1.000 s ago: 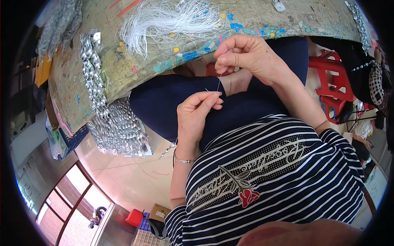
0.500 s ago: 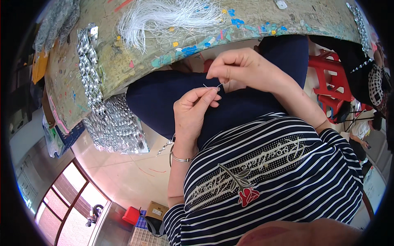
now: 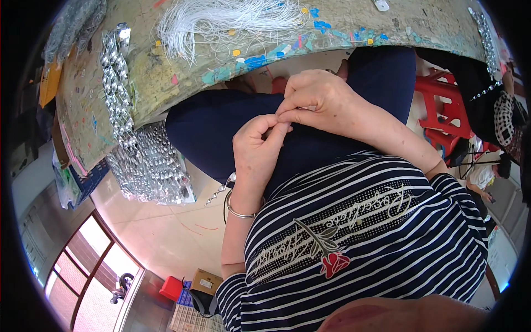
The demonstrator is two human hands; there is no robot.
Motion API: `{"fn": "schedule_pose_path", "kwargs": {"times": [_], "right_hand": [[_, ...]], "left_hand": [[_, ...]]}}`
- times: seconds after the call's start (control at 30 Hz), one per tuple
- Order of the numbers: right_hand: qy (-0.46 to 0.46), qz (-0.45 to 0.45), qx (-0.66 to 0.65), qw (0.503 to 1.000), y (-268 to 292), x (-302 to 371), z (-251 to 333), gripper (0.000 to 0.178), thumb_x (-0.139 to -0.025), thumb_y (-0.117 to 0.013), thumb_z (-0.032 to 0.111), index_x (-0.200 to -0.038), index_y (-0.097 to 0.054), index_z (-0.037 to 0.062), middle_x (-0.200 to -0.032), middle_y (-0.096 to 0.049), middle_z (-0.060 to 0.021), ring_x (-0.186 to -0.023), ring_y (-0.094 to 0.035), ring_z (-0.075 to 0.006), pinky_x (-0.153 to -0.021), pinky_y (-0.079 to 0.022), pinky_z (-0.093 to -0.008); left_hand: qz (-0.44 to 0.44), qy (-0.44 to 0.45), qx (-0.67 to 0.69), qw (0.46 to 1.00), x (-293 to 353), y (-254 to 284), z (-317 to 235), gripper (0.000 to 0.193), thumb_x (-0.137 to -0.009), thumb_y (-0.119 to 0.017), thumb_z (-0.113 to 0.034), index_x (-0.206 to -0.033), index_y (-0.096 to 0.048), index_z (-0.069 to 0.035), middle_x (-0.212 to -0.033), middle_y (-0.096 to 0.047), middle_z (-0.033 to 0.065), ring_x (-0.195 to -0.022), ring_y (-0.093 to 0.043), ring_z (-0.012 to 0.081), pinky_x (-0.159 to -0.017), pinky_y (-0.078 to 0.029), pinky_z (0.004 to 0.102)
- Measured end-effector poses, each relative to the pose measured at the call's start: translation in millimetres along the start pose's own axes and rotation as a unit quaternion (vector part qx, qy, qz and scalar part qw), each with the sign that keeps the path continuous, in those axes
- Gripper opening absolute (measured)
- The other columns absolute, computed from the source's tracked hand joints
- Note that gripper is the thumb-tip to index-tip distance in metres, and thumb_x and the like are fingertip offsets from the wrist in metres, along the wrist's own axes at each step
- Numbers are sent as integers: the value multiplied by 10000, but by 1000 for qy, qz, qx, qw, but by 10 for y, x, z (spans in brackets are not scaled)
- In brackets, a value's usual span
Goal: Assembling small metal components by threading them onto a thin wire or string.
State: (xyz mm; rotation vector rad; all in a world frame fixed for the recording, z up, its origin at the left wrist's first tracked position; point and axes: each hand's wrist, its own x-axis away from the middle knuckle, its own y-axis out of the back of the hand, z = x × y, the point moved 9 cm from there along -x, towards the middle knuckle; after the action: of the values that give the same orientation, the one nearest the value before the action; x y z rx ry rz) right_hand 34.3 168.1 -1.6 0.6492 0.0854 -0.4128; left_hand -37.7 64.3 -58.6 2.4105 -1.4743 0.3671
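Above my lap, the fingertips of my left hand (image 3: 255, 145) and my right hand (image 3: 319, 102) meet, both closed in a pinch. Between them is a fine white string, seen half a second ago and now almost wholly covered by the fingers. Beside my left wrist hangs a shiny silver twisted strip (image 3: 220, 190); what it hangs from is hidden behind the hand. On the table beyond lies a loose bundle of white strings (image 3: 221, 25), the nearest loose material to my hands.
Silver twisted strips (image 3: 114, 83) drape over the left part of the worn table (image 3: 182, 83), with a larger bunch (image 3: 152, 166) hanging below its edge. Red plastic stools (image 3: 445, 105) stand at the right. A cardboard box (image 3: 206, 282) and a red container (image 3: 171, 289) are on the floor at lower left.
My right hand has come down and in to meet my left fingertips. The string ends that stuck out between the hands are now covered. The whole view has shifted slightly.
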Motion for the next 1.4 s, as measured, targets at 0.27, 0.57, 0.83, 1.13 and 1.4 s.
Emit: {"fn": "schedule_pose_path", "kwargs": {"times": [0.27, 0.57, 0.83, 1.13, 1.4], "right_hand": [[-56, -11, -95, 994, 52, -11, -101, 73, -788, -696, 122, -823, -702, 58, -766, -592, -42, -726, -595, -183, -650, -463, -295], [-246, -29, -357, 901, 74, 63, -426, 129, -868, -672, 128, -899, -702, 7, -850, -639, -20, -834, -593, -86, -760, -470, -231], [-263, -10, -376, 889, -98, 91, -403, 97, -872, -667, 117, -882, -703, 28, -858, -573, 14, -707, -534, -44, -550, -400, -172], [-239, -16, -371, 897, -64, 79, -359, 116, -872, -663, 110, -930, -708, 20, -885, -585, 5, -748, -537, -52, -610, -419, -188], [-321, -11, -392, 862, -133, 220, -537, 158, -915, -607, 142, -956, -706, 25, -921, -617, -5, -842, -547, -68, -744, -429, -201]], "left_hand": [[11, 10, 118, 993, 4, -51, -14, 112, -873, -643, -60, -934, -677, 27, -829, -679, 72, -702, -638, 103, -649, -500, 207], [89, 92, 269, 955, 38, -166, 18, 275, -926, -580, -96, -1176, -567, 19, -995, -658, 127, -819, -661, 170, -686, -565, 266], [64, 67, 266, 960, -25, -146, -42, 225, -929, -577, -115, -1108, -593, 21, -914, -661, 116, -674, -611, 103, -472, -430, 163], [-2, 44, 296, 954, -41, -35, -21, 132, -887, -640, -96, -966, -669, 6, -766, -656, 45, -504, -368, 0, -456, -261, 151], [3, 43, 306, 951, -26, -5, -10, 125, -877, -637, -69, -965, -675, 12, -764, -652, 42, -505, -349, -11, -457, -245, 157]]}}
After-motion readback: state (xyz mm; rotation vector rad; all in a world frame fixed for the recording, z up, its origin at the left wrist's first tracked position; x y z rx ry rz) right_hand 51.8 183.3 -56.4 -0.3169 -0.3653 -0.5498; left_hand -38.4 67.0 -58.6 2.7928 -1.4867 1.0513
